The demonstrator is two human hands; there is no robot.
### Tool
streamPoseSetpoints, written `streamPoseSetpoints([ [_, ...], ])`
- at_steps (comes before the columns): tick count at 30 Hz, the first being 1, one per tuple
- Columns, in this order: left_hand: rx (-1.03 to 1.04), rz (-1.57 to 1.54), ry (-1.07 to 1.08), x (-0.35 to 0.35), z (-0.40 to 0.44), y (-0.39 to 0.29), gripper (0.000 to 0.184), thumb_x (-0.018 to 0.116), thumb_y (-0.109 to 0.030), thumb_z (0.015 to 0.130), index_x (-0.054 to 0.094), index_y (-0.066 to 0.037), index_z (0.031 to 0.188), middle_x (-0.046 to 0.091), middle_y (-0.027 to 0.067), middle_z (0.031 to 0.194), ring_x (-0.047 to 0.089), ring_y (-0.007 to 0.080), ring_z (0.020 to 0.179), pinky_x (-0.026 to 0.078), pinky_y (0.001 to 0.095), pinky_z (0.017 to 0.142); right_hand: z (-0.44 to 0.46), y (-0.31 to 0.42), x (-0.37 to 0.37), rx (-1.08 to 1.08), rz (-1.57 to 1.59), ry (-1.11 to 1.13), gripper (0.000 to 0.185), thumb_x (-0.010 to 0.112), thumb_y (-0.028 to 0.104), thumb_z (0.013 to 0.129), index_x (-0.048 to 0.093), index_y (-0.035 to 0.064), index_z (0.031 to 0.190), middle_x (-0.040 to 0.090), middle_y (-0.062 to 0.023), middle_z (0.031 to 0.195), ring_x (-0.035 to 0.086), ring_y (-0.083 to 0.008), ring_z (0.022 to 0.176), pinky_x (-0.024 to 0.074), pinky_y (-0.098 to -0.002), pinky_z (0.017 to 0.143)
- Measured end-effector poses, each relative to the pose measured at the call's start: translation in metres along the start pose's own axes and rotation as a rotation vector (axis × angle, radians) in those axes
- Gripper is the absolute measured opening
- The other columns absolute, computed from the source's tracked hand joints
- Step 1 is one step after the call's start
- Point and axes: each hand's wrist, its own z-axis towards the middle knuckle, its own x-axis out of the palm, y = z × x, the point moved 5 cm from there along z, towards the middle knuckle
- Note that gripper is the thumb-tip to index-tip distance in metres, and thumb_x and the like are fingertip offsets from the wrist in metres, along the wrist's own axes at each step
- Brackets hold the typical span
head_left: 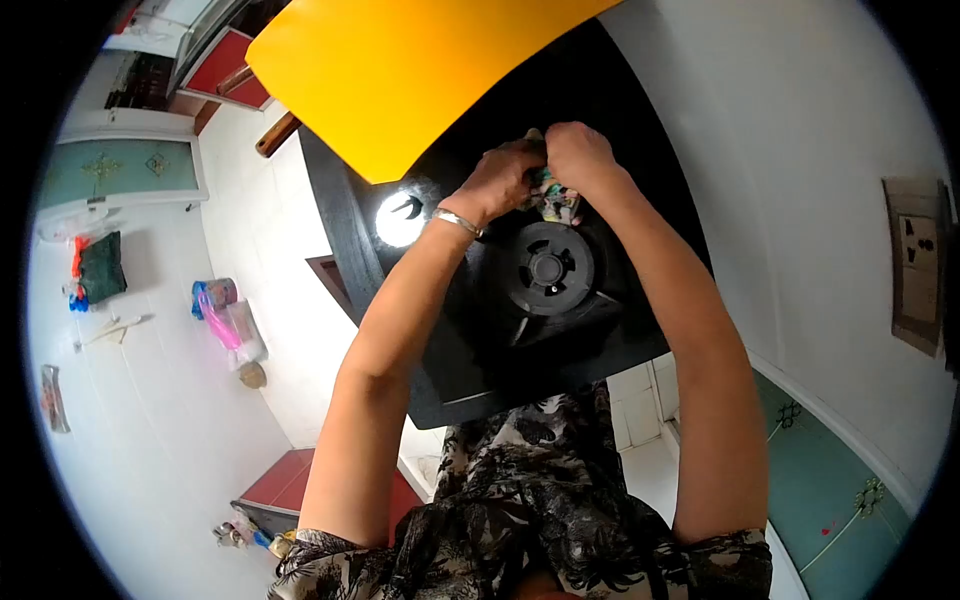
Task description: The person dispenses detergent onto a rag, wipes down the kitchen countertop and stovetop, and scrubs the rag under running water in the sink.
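Between left grip [500, 182] and right grip [580, 157], crumpled patterned cloth [556, 201].

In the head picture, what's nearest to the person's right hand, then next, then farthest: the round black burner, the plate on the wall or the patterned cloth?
1. Patterned cloth: right by the right hand.
2. Round black burner: just below the cloth in the picture.
3. Wall plate: away on the right-hand wall.
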Motion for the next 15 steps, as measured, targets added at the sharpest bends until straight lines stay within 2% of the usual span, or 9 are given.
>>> streamPoseSetpoints([
  [1,-0.007,0.040,-0.025,-0.004,-0.006,0.003,0.039,0.059,0.000,0.080,0.071,-0.009,0.116,0.063,0.0178,0.130,0.059,0.0393,0.120,0.050,0.0445,0.098,0.005,0.005,0.003,0.021,0.009,-0.098,0.028,0.069,0.021,0.093,0.072,0.0058,0.116,0.071,-0.0192,0.118,0.070,-0.0332,0.109,0.0587,-0.0427,0.089],
  [4,0.018,0.105,-0.157,-0.014,-0.033,0.024,0.040,0.060,0.000,0.078,0.071,-0.008,0.116,0.065,0.0197,0.125,0.059,0.0406,0.117,0.050,0.0444,0.099,0.023,0.039,0.010,0.071,0.139,0.035,0.027,0.065,0.022,0.095,0.072,0.0060,0.117,0.070,-0.0187,0.120,0.069,-0.0322,0.112,0.0576,-0.0418,0.092],
  [7,-0.130,0.185,-0.188,-0.031,-0.072,0.026,0.039,0.061,0.000,0.077,0.070,-0.004,0.115,0.064,0.0224,0.121,0.059,0.0413,0.114,0.050,0.0436,0.098,0.012,0.090,-0.004,0.041,0.163,0.047,0.029,0.066,0.024,0.094,0.072,0.0065,0.116,0.070,-0.0177,0.122,0.068,-0.0327,0.112,0.0566,-0.0411,0.094],
  [9,-0.228,0.191,-0.204,-0.030,-0.098,0.033,0.037,0.063,0.002,0.075,0.069,0.001,0.111,0.063,0.0231,0.118,0.058,0.0427,0.110,0.050,0.0460,0.095,0.018,0.119,0.016,-0.096,0.106,0.054,0.033,0.071,0.026,0.088,0.073,0.0077,0.115,0.070,-0.0172,0.122,0.069,-0.0326,0.111,0.0564,-0.0403,0.094],
  [10,-0.260,0.201,-0.216,-0.028,-0.115,0.030,0.037,0.061,0.004,0.075,0.068,0.002,0.111,0.062,0.0236,0.117,0.058,0.0430,0.109,0.050,0.0461,0.094,0.013,0.132,0.023,-0.114,0.162,-0.040,0.039,0.076,0.029,0.082,0.073,0.0047,0.113,0.070,-0.0187,0.122,0.068,-0.0334,0.112,0.0554,-0.0415,0.095],
  [13,-0.260,0.259,-0.338,-0.020,-0.163,0.020,0.040,0.058,0.008,0.073,0.066,0.004,0.112,0.061,0.0248,0.116,0.057,0.0436,0.107,0.048,0.0467,0.095,-0.016,0.163,0.034,-0.197,0.303,0.187,0.046,0.079,0.030,0.077,0.072,-0.0007,0.111,0.067,-0.0228,0.122,0.062,-0.0350,0.118,0.0522,-0.0402,0.099],
  [14,-0.335,0.272,-0.270,-0.015,-0.178,0.019,0.042,0.058,0.002,0.079,0.064,0.002,0.121,0.061,0.0242,0.122,0.057,0.0437,0.107,0.047,0.0464,0.098,-0.029,0.177,0.038,-0.195,0.204,0.108,0.046,0.080,0.028,0.077,0.072,-0.0007,0.112,0.067,-0.0228,0.122,0.061,-0.0351,0.119,0.0512,-0.0405,0.100],
  [15,-0.268,0.059,-0.431,-0.018,-0.188,0.007,0.042,0.063,-0.002,0.077,0.065,0.000,0.119,0.060,0.0226,0.124,0.055,0.0427,0.106,0.046,0.0483,0.095,-0.041,0.193,0.049,-0.192,0.107,0.029,0.046,0.080,0.026,0.076,0.071,-0.0006,0.113,0.066,-0.0227,0.123,0.059,-0.0351,0.120,0.0501,-0.0408,0.100],
])
